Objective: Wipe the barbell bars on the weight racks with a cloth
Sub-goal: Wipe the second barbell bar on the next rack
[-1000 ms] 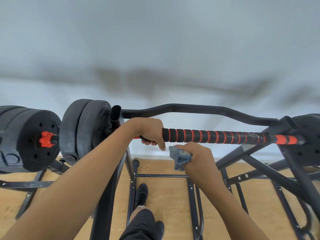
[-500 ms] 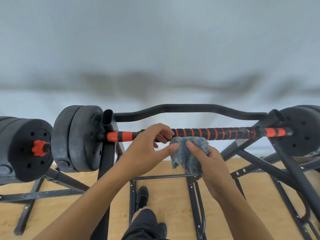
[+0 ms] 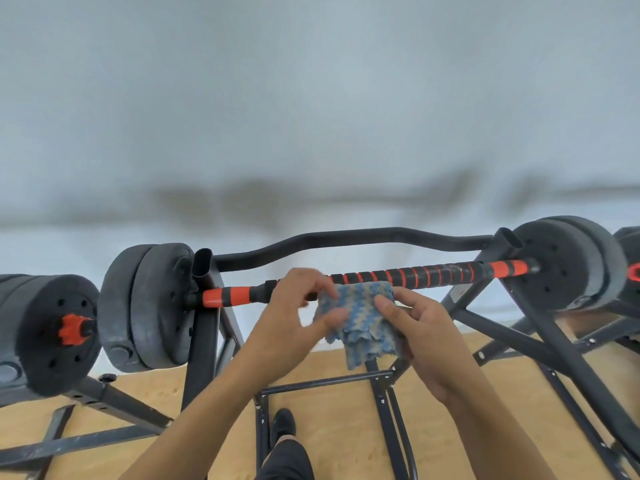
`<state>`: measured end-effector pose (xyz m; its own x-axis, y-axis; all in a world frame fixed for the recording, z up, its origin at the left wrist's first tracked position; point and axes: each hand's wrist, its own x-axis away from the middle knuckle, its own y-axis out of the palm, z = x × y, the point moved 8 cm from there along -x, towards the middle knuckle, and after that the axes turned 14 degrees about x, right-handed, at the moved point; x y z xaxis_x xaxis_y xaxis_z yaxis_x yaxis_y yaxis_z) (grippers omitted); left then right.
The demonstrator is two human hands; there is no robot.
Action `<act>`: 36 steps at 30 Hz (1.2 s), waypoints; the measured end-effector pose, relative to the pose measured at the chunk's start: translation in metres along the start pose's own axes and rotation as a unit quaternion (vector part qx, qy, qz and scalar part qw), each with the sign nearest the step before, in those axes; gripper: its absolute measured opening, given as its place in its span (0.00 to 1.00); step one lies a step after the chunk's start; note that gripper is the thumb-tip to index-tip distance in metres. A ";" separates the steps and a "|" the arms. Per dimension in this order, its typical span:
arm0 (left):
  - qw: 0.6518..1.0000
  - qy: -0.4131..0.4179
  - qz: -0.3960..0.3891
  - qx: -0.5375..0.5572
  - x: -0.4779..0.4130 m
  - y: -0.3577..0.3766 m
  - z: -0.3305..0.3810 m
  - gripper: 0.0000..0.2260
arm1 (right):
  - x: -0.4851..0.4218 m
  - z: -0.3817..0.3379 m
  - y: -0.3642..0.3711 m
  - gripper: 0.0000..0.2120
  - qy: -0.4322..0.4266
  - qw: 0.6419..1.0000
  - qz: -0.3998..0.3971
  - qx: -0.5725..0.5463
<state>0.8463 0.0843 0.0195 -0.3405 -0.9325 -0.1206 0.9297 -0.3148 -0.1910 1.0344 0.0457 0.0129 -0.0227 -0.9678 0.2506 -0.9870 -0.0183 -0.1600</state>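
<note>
A black and orange striped barbell bar lies across a black weight rack, with dark plates at both ends. Just below and in front of the bar, a blue and beige cloth is spread between both hands. My left hand pinches its left edge between thumb and fingers. My right hand holds its right side, thumb on the front. The cloth's upper edge overlaps the bar; whether it touches the bar cannot be made out.
A curved black bar runs behind the striped one. Another plate set with an orange collar stands at far left. Rack legs and cross braces spread over the wooden floor. My shoe is below. A pale wall fills the background.
My left hand let go of the bar and took the cloth's left edge. The bunched cloth in my right hand has been opened out flat between both hands.
</note>
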 end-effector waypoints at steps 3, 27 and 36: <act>0.992 0.063 -0.093 -0.061 0.006 0.020 0.014 0.17 | 0.001 -0.006 0.002 0.13 -0.010 1.000 -0.021 0.001; 0.994 0.013 0.101 -0.030 -0.027 -0.008 0.029 0.08 | 0.020 -0.004 -0.004 0.05 -0.071 0.990 -0.046 0.110; 0.996 -0.006 -0.061 -0.071 0.015 0.027 0.006 0.12 | 0.022 -0.008 -0.006 0.09 -0.066 0.994 -0.040 0.080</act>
<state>0.8672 0.0604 0.0181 -0.4467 -0.8913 -0.0771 0.8522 -0.3977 -0.3399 1.0388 0.0266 0.0269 0.0862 -0.9859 0.1437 -0.9468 -0.1259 -0.2963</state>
